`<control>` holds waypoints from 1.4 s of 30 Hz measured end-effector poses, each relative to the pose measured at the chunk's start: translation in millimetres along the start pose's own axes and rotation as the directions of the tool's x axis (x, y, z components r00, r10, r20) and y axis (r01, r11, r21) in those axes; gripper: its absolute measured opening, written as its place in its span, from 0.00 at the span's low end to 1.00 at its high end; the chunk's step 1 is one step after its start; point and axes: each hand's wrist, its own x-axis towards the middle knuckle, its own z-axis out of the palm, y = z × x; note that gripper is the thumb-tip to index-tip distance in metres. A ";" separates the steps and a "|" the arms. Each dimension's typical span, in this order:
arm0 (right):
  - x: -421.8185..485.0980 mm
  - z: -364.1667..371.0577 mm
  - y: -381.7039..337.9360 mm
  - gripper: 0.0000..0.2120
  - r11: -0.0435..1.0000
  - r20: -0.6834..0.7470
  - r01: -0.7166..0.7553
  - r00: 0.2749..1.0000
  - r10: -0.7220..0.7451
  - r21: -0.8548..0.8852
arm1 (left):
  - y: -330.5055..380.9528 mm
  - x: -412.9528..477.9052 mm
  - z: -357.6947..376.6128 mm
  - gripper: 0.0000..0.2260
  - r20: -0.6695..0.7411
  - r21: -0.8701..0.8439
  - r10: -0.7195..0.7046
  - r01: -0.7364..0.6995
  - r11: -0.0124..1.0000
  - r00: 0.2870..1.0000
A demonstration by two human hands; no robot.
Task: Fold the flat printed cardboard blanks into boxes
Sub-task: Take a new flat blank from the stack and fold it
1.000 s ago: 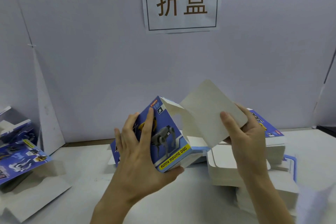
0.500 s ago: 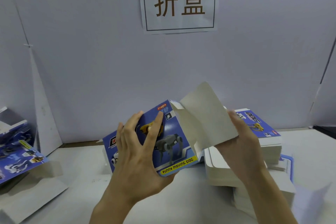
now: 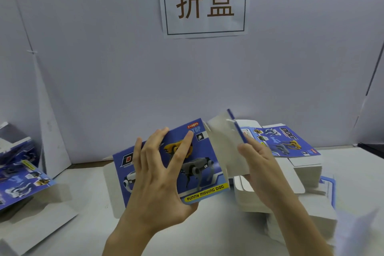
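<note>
Flap (image 3: 223, 145) now edge-on, box (image 3: 199, 172) beneath left fingers (image 3: 180, 151)

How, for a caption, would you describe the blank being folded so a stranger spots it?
Below the white wall sign with brown characters, a blue printed cardboard blank reading FUNNY MOVING DOG is held up. Unlike the flat stack of blanks at right, it is lifted, the left hand gripping it, the right hand on its white flap.

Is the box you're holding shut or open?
Open. The box has its white flap sticking out, held by the right hand; the left hand steadies it.
</note>
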 end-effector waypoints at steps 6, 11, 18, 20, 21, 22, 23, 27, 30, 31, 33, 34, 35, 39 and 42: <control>-2.6 -6.3 -6.6 0.08 0.994 -0.054 -0.024 0.998 0.029 0.103 | 2.7 2.0 -1.7 0.48 -0.043 -0.049 0.003 -0.005 0.999 0.999; -1.0 -6.5 -7.1 0.09 0.998 -0.121 0.031 0.992 -0.037 -0.052 | 2.1 1.0 -0.5 0.47 -0.066 -0.037 0.007 -0.010 0.999 0.998; -6.4 -6.5 -9.5 0.11 0.977 0.009 -0.019 1.000 0.018 0.211 | 0.0 0.5 -0.3 0.48 -0.070 -0.042 -0.037 0.034 0.999 0.997; -6.1 -0.6 -7.7 0.11 0.996 0.029 0.006 1.000 -0.009 0.090 | 0.9 0.3 0.8 0.48 -0.064 -0.020 -0.036 0.035 0.999 0.997; -6.5 4.7 -7.8 0.10 0.999 0.027 0.036 0.999 -0.037 0.023 | 2.3 0.7 1.2 0.48 -0.061 -0.011 -0.037 0.037 0.999 0.997; -6.4 10.1 -7.2 0.10 0.997 0.043 0.073 0.997 -0.072 -0.023 | 4.0 1.2 1.4 0.48 -0.060 -0.003 -0.040 0.039 0.999 0.997; -6.7 15.7 -7.1 0.10 0.994 0.074 0.101 0.993 -0.097 -0.048 | 5.3 1.7 1.6 0.49 -0.062 0.006 -0.042 0.043 0.999 0.997; -7.5 27.4 -4.6 0.20 0.989 0.090 0.140 0.987 -0.135 -0.046 | 5.5 1.6 1.8 0.49 -0.077 0.029 -0.051 0.054 0.998 0.996; -6.8 26.6 -2.9 0.17 0.985 0.060 0.166 0.985 -0.163 -0.051 | 5.4 1.3 2.5 0.49 -0.081 0.023 -0.059 0.061 0.998 0.995; -6.3 26.1 -1.7 0.16 0.984 0.051 0.168 0.985 -0.165 -0.064 | 6.2 1.3 2.8 0.49 -0.078 0.021 -0.062 0.064 0.998 0.995; -5.1 26.8 0.9 0.16 0.981 0.038 0.171 0.985 -0.168 -0.091 | 7.7 1.1 3.9 0.49 -0.075 0.026 -0.065 0.067 0.997 0.995; -4.5 27.6 2.2 0.16 0.980 0.031 0.174 0.985 -0.172 -0.099 | 8.4 0.9 4.2 0.49 -0.074 0.028 -0.067 0.069 0.997 0.995; -4.2 28.1 3.2 0.16 0.980 0.025 0.175 0.985 -0.173 -0.095 | 9.1 0.8 4.4 0.49 -0.073 0.030 -0.069 0.071 0.997 0.995; -3.6 28.1 4.6 0.18 0.986 0.016 0.160 0.987 -0.160 -0.042 | 10.7 1.4 5.3 0.50 -0.080 0.065 -0.060 0.065 0.996 0.995; -3.7 26.8 4.2 0.19 0.986 0.024 0.160 0.987 -0.159 -0.036 | 12.2 1.7 6.1 0.49 -0.090 0.058 -0.060 0.065 0.996 0.994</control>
